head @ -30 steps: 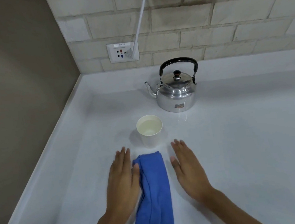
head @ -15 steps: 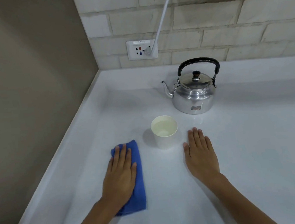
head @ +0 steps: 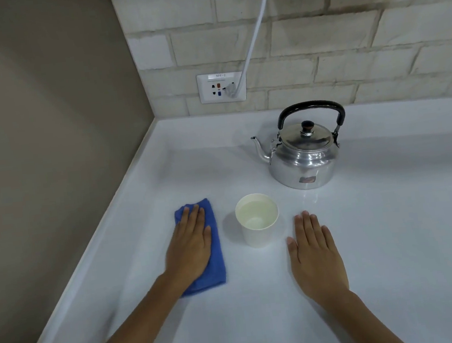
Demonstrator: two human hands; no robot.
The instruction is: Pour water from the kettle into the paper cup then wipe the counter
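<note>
A white paper cup [head: 258, 234] stands on the white counter [head: 381, 238] with water in it. Behind it to the right sits a shiny metal kettle [head: 303, 159] with a black handle, its spout pointing left. A folded blue cloth [head: 215, 260] lies flat on the counter left of the cup. My left hand [head: 190, 248] presses flat on the cloth, fingers stretched forward, covering most of it. My right hand [head: 314, 254] rests palm down on the bare counter right of the cup, holding nothing.
A brown side wall [head: 46, 135] borders the counter on the left, and a brick-tiled wall [head: 345, 45] runs along the back. A wall socket [head: 221, 87] with a white cable [head: 255, 29] plugged in sits above the counter's back edge.
My left hand moved onto the blue cloth and slid it from in front of the cup to the cup's left and forward. My right hand stayed flat on the counter.
</note>
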